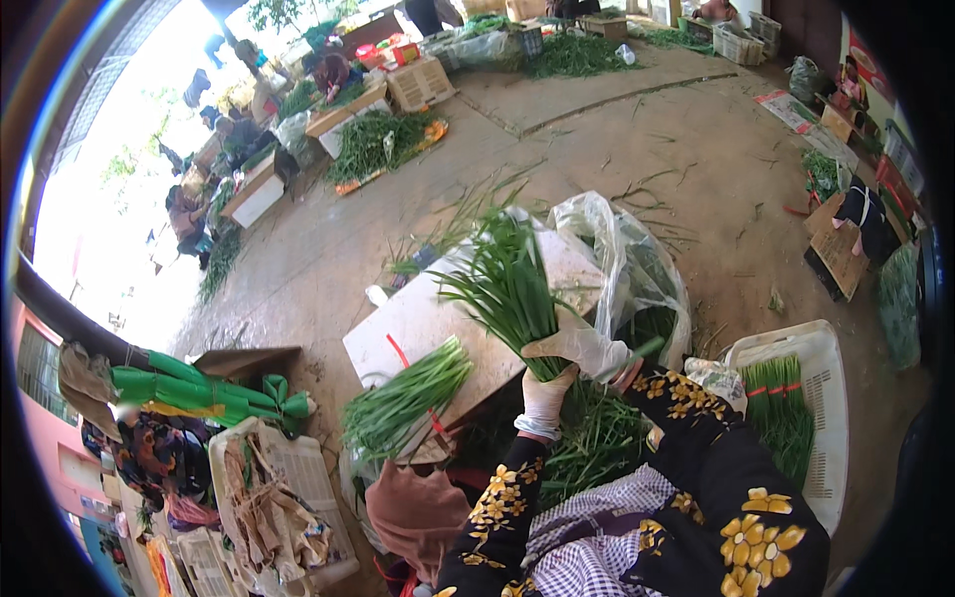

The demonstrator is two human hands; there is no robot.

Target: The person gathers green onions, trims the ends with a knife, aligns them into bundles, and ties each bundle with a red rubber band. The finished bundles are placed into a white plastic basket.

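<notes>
Upright above the board, a bunch of long flat-leaved chives (507,289) fans out at its leaf tips. My left hand (543,400), in a white glove, is closed round the lower stems. Just above it, my right hand (579,344), gloved too, is closed against the bunch from the right. A second bunch of chives (410,396) lies on the white board (373,333) to the left, with red ties about it. Beneath my hands, loose chives (597,443) are heaped close to my lap.
An open clear plastic bag (637,254) with greens stands beyond the board. At right, a white crate (831,428) holds several red-tied bundles (781,408). Left are a cluttered crate (298,478) and green rolled material (179,388). Other people (333,75) sit among greens farther off.
</notes>
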